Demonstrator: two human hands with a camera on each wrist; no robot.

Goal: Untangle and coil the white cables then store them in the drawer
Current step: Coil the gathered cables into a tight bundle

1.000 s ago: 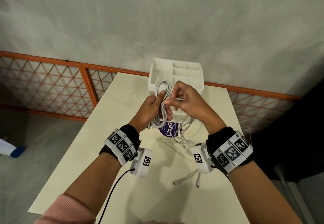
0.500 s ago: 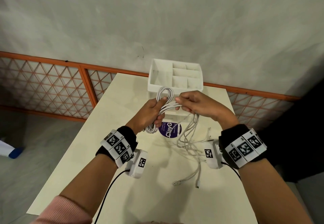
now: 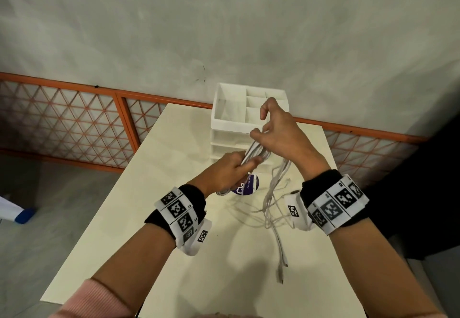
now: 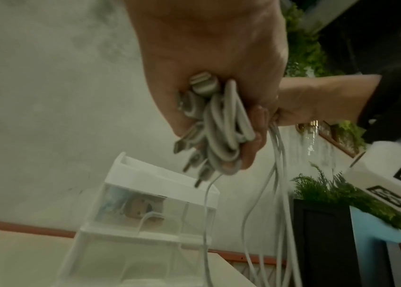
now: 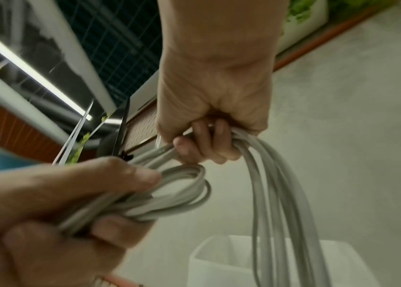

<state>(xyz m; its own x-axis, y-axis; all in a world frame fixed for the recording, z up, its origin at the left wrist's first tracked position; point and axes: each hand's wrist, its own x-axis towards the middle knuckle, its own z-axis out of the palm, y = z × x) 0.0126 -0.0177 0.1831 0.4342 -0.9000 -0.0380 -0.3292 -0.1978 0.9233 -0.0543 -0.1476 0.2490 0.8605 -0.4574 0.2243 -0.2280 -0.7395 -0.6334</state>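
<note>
The white cables are bunched into a coil that my left hand grips around its middle, above the table in front of the drawer unit. In the left wrist view the coil and several plug ends stick out of my fist. My right hand is just above and beyond, its fingers curled round several strands that run from the coil. Loose cable tails hang from both hands to the table. The white drawer unit stands behind the hands, its drawers' fronts hidden by them.
The cream table ends at a grey wall with an orange lattice rail on both sides. A round purple sticker lies under the hands. Plug ends trail toward the near right of the table.
My right hand has lifted up and away toward the drawer unit, pulling the strands with it. My left hand has shifted right and tilted the coil from upright to slanting.
</note>
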